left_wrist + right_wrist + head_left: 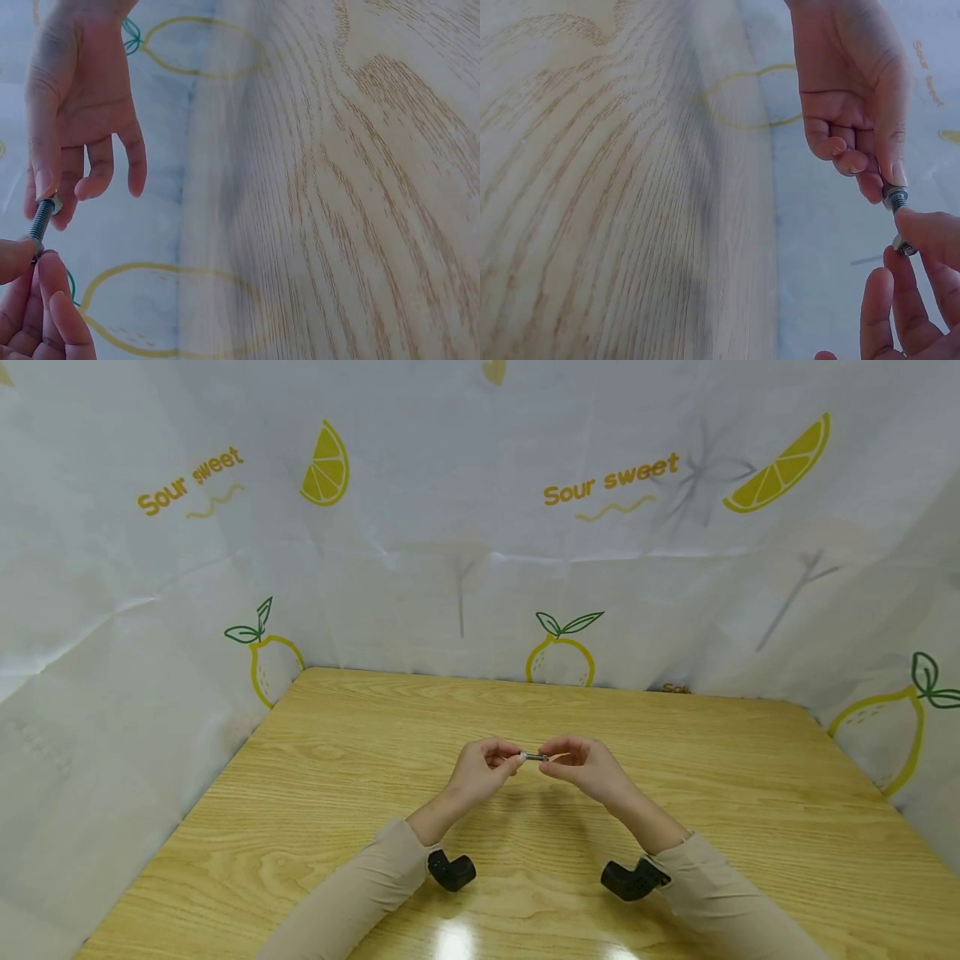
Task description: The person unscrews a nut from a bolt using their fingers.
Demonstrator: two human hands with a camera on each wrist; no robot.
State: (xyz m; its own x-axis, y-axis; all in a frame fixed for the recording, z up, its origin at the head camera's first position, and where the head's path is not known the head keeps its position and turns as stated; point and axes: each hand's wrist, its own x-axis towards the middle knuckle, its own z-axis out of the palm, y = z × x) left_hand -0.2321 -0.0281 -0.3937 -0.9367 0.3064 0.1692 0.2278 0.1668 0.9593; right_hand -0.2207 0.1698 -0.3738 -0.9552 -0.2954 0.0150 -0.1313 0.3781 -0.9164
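A silver threaded bolt (534,757) spans the gap between both hands, held up over the table. The left hand (478,772) pinches one end of it between thumb and fingertips; a wide collar (895,196) shows there in the right wrist view. At the opposite end the right hand (592,772) pinches a nut (56,202) between thumb and forefinger. Threads are visible along the bolt's shank (40,221) between the two grips. Fingertips hide part of each end. The right hand's other fingers are spread away from the bolt in the left wrist view.
Under the hands lies a wood-grain table (360,752). White cloth (420,602) printed with lemons hangs behind it and along the sides. Black curved wrist mounts (452,871) stick out inward from both beige sleeves (367,889).
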